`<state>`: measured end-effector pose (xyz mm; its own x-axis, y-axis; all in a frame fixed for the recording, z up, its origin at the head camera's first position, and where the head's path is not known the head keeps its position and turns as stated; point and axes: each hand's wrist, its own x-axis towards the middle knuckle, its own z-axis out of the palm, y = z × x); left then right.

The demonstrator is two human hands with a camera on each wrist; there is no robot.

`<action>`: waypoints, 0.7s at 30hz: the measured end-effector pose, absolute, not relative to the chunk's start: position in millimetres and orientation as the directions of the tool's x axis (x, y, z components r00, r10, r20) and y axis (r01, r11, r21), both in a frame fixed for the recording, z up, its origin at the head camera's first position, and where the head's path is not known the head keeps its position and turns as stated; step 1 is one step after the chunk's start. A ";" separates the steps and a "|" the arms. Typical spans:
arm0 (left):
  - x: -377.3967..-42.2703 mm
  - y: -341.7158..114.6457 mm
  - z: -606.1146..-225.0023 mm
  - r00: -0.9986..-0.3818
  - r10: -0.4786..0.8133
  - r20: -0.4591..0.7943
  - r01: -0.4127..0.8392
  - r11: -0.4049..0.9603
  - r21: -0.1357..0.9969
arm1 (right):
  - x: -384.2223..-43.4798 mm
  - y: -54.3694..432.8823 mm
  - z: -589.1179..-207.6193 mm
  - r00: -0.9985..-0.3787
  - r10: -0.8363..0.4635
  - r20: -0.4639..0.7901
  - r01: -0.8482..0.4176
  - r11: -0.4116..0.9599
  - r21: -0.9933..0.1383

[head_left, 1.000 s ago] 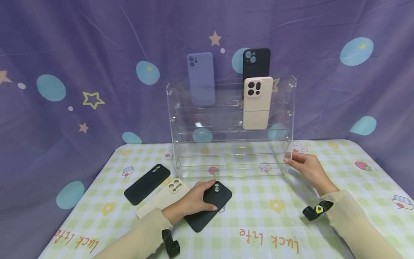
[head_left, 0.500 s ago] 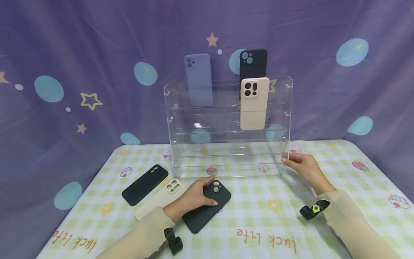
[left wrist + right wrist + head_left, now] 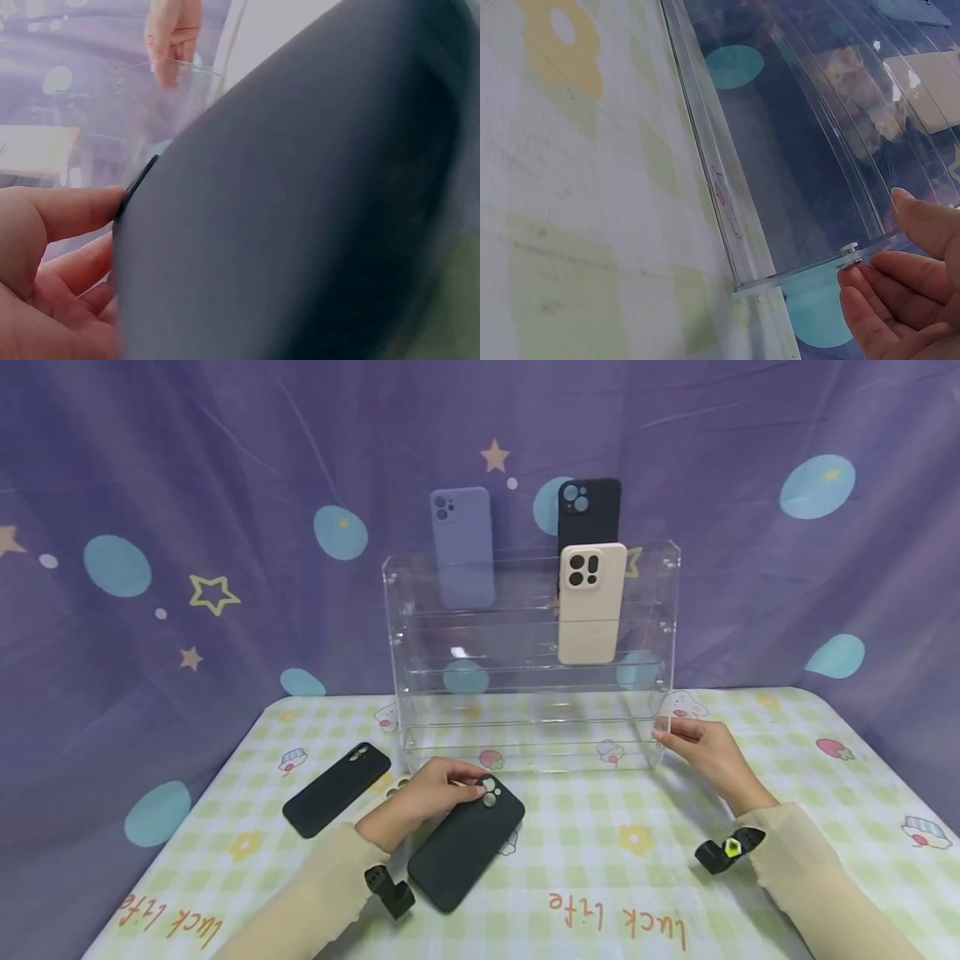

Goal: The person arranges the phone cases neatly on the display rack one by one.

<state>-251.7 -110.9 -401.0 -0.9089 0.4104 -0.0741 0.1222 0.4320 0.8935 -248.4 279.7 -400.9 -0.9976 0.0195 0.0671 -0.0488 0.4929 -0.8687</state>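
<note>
My left hand (image 3: pixel 420 797) pinches a black phone case (image 3: pixel 468 843) by its camera end, thumb at the cutout. In the left wrist view this phone case (image 3: pixel 247 195) fills much of the frame, tilted and blurred. At the clear acrylic display stand (image 3: pixel 673 627), my right hand (image 3: pixel 712 760) grips the lower right side panel. From the right wrist view, the thumb lies on one side of that panel (image 3: pixel 810 268) and the fingers on the other. A cream phone case with camera holes (image 3: pixel 397 787) is mostly hidden behind the left hand and sleeve.
Another black phone case (image 3: pixel 337 789) lies on the checked tablecloth (image 3: pixel 585 852) at left. On the stand's upper tiers lean a purple case (image 3: pixel 465 552), a black case (image 3: pixel 590 514) and, in front of it, a cream case (image 3: pixel 591 622). A purple curtain (image 3: pixel 247 460) hangs behind.
My left hand has shifted from across the black case to its upper left edge by the cutout. The case has slid slightly left and toward me. The right hand keeps its grip.
</note>
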 end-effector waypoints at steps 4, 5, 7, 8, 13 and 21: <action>-251.2 -113.7 -395.0 -0.908 0.398 -0.130 0.018 0.349 0.937 | -246.9 280.0 -399.9 -0.999 0.018 0.050 -0.034 0.496 -0.868; -251.2 -114.6 -393.1 -0.901 0.406 -0.152 -0.020 0.311 0.950 | -246.5 280.0 -399.6 -0.999 0.020 0.042 -0.026 0.498 -0.867; -250.8 -116.5 -388.1 -0.887 0.428 -0.174 -0.071 0.247 0.966 | -245.8 280.3 -399.2 -1.000 0.022 0.021 -0.007 0.503 -0.864; -250.8 -117.7 -385.1 -0.883 0.433 -0.182 -0.087 0.228 0.970 | -245.6 280.3 -399.2 -1.000 0.023 0.014 0.000 0.503 -0.864; -255.6 -123.9 -367.8 -0.889 0.432 -0.151 -0.098 0.143 0.985 | -245.3 280.6 -400.6 -0.999 0.030 0.019 -0.002 0.495 -0.869; -263.1 -126.0 -318.2 -0.952 0.307 -0.003 -0.004 -0.004 1.000 | -246.7 278.5 -402.3 -0.998 0.021 0.052 -0.035 0.485 -0.874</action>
<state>-263.1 -126.0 -318.2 -0.9518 0.3068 -0.0026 -0.0041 -0.0042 1.0000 -246.7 278.5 -402.3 -0.9984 0.0212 0.0517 -0.0350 0.4850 -0.8738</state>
